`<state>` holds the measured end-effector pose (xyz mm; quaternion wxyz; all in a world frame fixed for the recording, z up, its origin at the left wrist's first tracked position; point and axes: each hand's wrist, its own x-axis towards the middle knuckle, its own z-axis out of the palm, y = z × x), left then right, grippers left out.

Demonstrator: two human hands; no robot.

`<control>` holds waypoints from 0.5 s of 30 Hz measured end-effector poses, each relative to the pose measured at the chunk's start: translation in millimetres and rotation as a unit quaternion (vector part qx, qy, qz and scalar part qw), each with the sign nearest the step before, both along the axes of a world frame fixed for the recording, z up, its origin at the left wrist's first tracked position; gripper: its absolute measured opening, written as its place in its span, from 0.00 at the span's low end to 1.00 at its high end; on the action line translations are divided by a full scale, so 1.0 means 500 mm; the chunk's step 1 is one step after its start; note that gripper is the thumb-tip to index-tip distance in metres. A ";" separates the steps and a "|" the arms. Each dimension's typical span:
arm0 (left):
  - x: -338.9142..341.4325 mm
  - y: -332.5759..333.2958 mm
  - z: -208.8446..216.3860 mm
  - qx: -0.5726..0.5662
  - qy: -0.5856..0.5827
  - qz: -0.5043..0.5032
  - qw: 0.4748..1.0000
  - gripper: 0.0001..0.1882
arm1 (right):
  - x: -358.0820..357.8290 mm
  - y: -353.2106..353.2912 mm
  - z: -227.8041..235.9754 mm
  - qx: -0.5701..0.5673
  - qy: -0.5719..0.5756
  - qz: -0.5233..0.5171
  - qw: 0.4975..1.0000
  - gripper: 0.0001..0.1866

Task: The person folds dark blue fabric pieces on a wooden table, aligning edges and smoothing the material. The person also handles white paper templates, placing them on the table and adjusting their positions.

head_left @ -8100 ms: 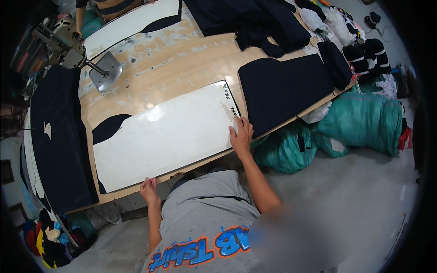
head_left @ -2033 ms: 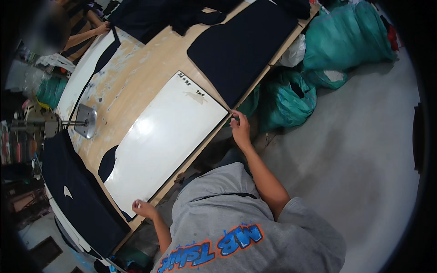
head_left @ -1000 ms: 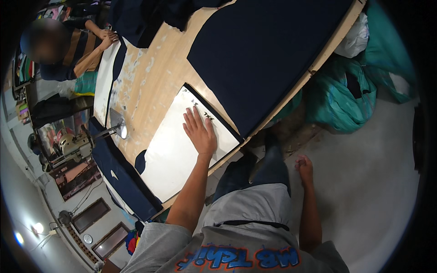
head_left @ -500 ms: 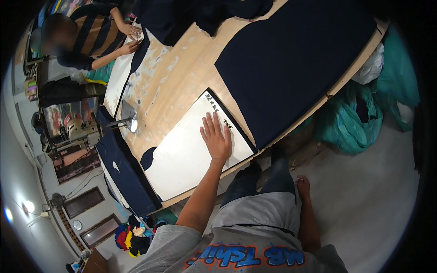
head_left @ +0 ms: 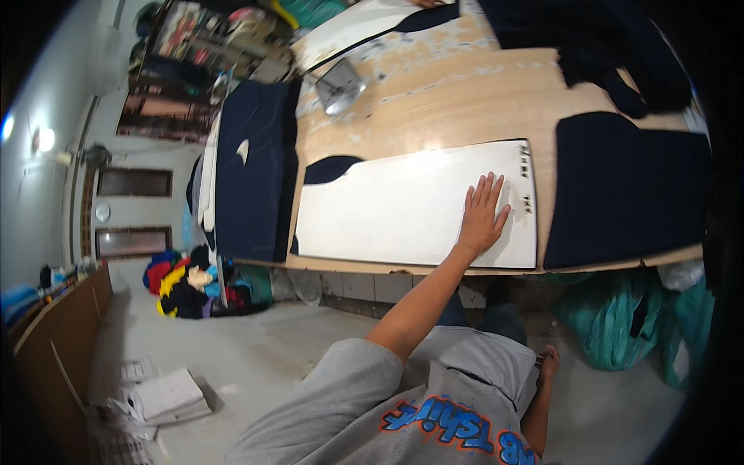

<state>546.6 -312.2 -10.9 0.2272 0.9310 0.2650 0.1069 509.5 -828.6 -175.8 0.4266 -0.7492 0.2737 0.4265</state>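
Observation:
My left hand (head_left: 484, 217) lies flat, fingers spread, on the right part of a large white pattern board (head_left: 387, 209). The board rests on dark navy fabric (head_left: 332, 169), which shows at its curved upper left corner and as a thin line along its edges. Low beside my body hangs my right hand (head_left: 549, 360), its fingers curled in. Something small and dark shows at its fingers, too unclear to name. To the right of the board lies a cut stack or piece of navy fabric (head_left: 632, 194).
The board lies on a wooden table (head_left: 434, 108). Left are folded navy fabric (head_left: 256, 170) and a metal lamp-like fixture (head_left: 339, 87). More navy cloth (head_left: 597, 46) lies at the far right. Green bags (head_left: 612, 318) sit below the table; a cloth pile (head_left: 201, 287) and papers (head_left: 170, 395) lie on the floor.
My view has swung to the left, so the table now runs level across it. The left hand stays flat on the board. Of the co-worker, only part of a hand shows at the top edge.

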 end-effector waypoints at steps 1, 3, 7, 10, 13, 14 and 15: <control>-0.035 0.010 0.002 -0.006 -0.010 0.024 1.000 0.37 | 0.011 0.010 0.009 -0.006 -0.007 0.006 1.000 0.13; -0.116 0.039 0.006 0.000 -0.016 0.063 0.998 0.37 | 0.025 0.024 0.004 0.002 -0.085 0.018 0.996 0.12; -0.349 0.139 0.002 0.050 -0.028 0.155 0.986 0.35 | 0.067 0.102 0.014 0.039 -0.291 0.012 0.956 0.12; -0.538 0.238 0.003 0.105 -0.069 0.240 0.963 0.33 | 0.080 0.291 0.180 0.066 -0.390 0.032 0.918 0.11; -0.697 0.334 0.008 0.131 -0.071 0.323 0.935 0.31 | 0.084 0.439 0.275 0.095 -0.442 0.098 0.887 0.12; -0.744 0.373 0.015 0.138 -0.055 0.339 0.929 0.32 | 0.079 0.484 0.280 0.087 -0.475 0.129 0.866 0.12; -0.787 0.406 0.012 0.139 -0.045 0.359 0.922 0.32 | 0.083 0.529 0.293 0.074 -0.522 0.170 0.833 0.12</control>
